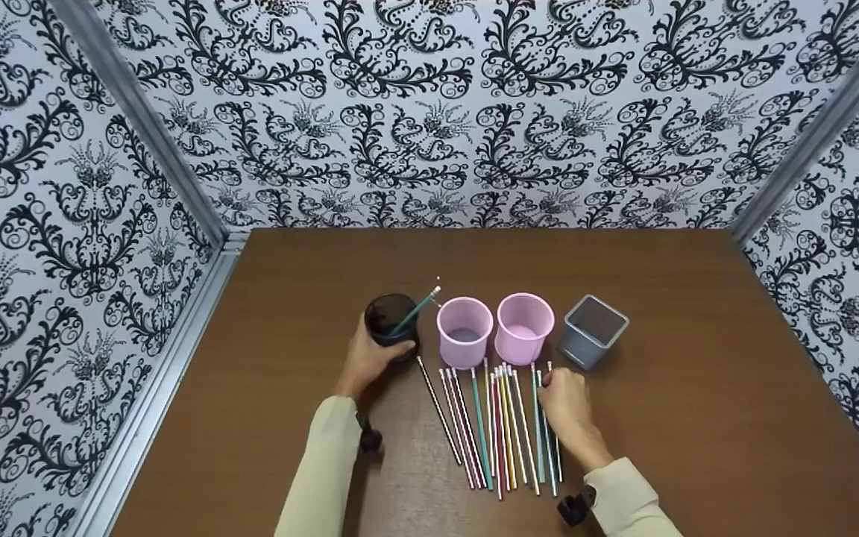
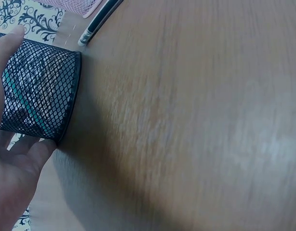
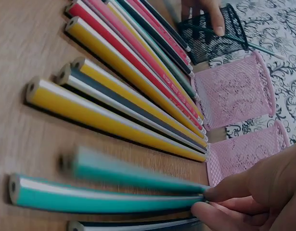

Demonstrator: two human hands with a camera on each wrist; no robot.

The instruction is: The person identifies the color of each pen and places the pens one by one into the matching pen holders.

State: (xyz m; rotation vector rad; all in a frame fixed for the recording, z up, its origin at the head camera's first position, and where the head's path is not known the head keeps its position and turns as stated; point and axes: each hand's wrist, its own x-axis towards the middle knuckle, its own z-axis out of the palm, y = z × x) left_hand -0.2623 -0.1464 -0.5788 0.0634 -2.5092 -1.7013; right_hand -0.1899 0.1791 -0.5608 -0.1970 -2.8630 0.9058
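My left hand (image 1: 370,362) grips a round black mesh pencil cup (image 2: 46,86) standing upright at the left of the group. One green pencil (image 1: 420,306) leans inside it, its white eraser end sticking out past the rim. Over the right end of the row of pencils, my right hand (image 1: 569,403) pinches a green pencil (image 3: 133,171) near its eraser end. That pencil is blurred in the right wrist view. Just beside it lies another green pencil (image 3: 99,195), near the fingertips, with a dark pencil (image 3: 133,224) partly out of frame.
Two pink mesh cups (image 1: 464,332) (image 1: 524,328) stand between the black cup and a grey square mesh cup (image 1: 593,332). Several striped pencils, including a yellow pencil (image 3: 114,120) and a dark pencil (image 1: 441,412), lie on the brown table (image 1: 698,418). Patterned walls surround it.
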